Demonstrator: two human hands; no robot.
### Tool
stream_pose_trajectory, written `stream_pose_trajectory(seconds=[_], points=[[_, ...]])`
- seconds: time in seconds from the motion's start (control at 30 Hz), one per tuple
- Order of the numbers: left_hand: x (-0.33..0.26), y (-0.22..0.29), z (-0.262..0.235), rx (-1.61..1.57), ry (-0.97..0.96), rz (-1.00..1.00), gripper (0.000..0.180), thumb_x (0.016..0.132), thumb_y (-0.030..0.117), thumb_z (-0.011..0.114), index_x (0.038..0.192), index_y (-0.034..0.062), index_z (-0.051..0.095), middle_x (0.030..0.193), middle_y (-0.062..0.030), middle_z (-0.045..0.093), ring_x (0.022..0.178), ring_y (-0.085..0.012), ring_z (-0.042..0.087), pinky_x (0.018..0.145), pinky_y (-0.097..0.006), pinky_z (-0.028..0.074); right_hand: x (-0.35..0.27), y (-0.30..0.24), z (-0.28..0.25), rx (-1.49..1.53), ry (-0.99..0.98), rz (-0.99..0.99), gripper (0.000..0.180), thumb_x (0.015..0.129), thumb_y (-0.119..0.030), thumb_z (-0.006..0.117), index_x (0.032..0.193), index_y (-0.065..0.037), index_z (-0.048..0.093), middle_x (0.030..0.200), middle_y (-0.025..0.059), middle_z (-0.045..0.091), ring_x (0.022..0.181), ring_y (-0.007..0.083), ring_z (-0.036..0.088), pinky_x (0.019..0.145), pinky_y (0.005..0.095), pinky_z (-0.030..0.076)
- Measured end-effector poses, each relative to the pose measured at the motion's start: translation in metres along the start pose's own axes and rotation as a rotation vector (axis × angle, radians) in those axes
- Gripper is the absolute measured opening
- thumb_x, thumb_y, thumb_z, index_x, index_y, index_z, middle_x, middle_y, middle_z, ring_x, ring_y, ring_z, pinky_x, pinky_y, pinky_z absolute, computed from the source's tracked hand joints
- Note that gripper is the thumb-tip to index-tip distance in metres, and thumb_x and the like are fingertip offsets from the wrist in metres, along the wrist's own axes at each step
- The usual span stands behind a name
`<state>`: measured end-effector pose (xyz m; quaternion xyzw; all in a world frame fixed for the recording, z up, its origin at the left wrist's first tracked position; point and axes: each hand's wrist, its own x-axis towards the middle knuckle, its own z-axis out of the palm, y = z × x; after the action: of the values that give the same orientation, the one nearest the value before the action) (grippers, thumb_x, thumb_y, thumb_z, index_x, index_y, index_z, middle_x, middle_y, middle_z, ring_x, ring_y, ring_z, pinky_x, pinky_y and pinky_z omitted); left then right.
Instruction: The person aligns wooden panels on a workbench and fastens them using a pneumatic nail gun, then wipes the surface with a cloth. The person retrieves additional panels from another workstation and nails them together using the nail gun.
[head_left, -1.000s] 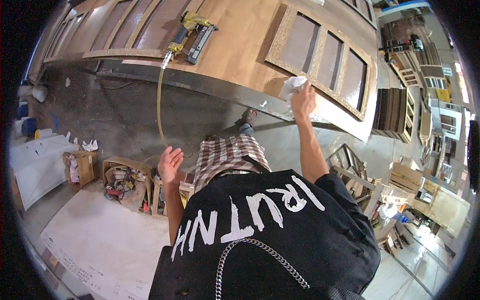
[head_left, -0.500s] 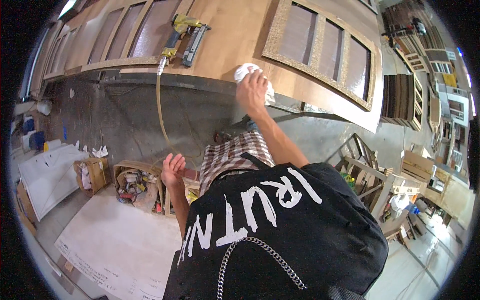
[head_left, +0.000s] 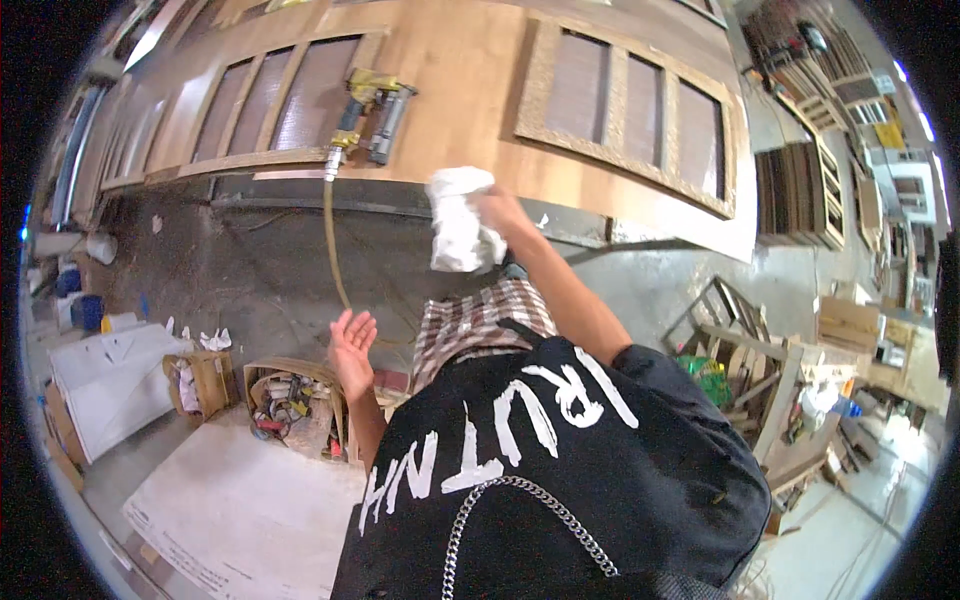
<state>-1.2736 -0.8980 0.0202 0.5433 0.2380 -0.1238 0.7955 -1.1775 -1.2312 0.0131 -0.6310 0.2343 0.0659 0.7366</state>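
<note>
A crumpled white cloth [head_left: 458, 222] hangs from my right hand [head_left: 500, 213] at the near edge of the wooden workbench [head_left: 440, 110]. That hand is closed on it, though its fingers are mostly behind the cloth and blurred. My left hand [head_left: 353, 350] is lower down by my side, palm up with fingers apart, holding nothing. On the bench to the left lies a yellow and black nail gun [head_left: 372, 112], its air hose [head_left: 332, 230] dropping over the edge. A chipboard frame with three openings [head_left: 612, 125] lies flat to the right of the cloth.
Another panelled frame [head_left: 285, 105] lies on the bench at left. Below left, an open box of tools [head_left: 295, 400] stands beside a white board [head_left: 240, 510]. Wooden offcuts [head_left: 740, 350] stand on the floor at right, with stacked boards [head_left: 795, 195] beyond.
My right hand has drawn the cloth off the bench surface, back toward me and slightly left; the cloth now hangs loose. My left hand has turned more palm up.
</note>
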Motion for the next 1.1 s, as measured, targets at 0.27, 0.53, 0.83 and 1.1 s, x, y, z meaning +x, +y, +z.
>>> stream_pose_trajectory(seconds=[0.27, 0.53, 0.83, 1.1], points=[[-0.007, -0.010, -0.042, -0.017, 0.228, -0.060, 0.058, 0.094, 0.046, 0.041, 0.125, -0.0027, 0.044, 0.105, -0.0179, 0.061, 0.091, -0.0248, 0.061, 0.082, -0.033, 0.049, 0.116, -0.084, -0.092, 0.000, 0.263, -0.429, 0.026, 0.089, -0.015, 0.055, 0.110, 0.001, 0.057, 0.094, 0.0076, 0.063, 0.080, 0.0143, 0.059, 0.065, 0.0303, 0.050], [-0.020, 0.007, -0.067, 0.080, 0.609, -0.054, 0.047, 0.093, 0.038, 0.045, 0.120, -0.0006, 0.047, 0.093, -0.0137, 0.063, 0.078, -0.0173, 0.062, 0.070, -0.028, 0.050, 0.316, -0.233, -0.204, -0.889, 0.920, -0.686, 0.049, 0.077, -0.047, 0.063, 0.091, 0.000, 0.064, 0.079, 0.0217, 0.065, 0.076, 0.0335, 0.064, 0.065, 0.0441, 0.048], [-0.086, -0.054, -0.128, 0.041, 0.967, -0.216, 0.034, 0.091, 0.035, 0.049, 0.089, 0.0014, 0.057, 0.068, -0.0097, 0.058, 0.053, -0.0154, 0.055, 0.045, -0.022, 0.042, 0.406, -0.175, -0.184, -0.958, 0.901, -0.544, 0.022, 0.081, -0.018, 0.055, 0.080, -0.001, 0.068, 0.063, 0.0084, 0.063, 0.055, 0.0182, 0.058, 0.051, 0.0332, 0.044], [-0.099, -0.134, -0.208, -0.006, 0.713, -0.508, 0.028, 0.090, 0.034, 0.047, 0.086, 0.0075, 0.055, 0.072, -0.0064, 0.059, 0.055, -0.0124, 0.051, 0.047, -0.026, 0.042, 0.168, -0.101, 0.184, -1.124, 0.379, -0.188, 0.060, 0.084, -0.052, 0.053, 0.105, 0.003, 0.059, 0.103, 0.0262, 0.061, 0.098, 0.0391, 0.058, 0.084, 0.0431, 0.046]])
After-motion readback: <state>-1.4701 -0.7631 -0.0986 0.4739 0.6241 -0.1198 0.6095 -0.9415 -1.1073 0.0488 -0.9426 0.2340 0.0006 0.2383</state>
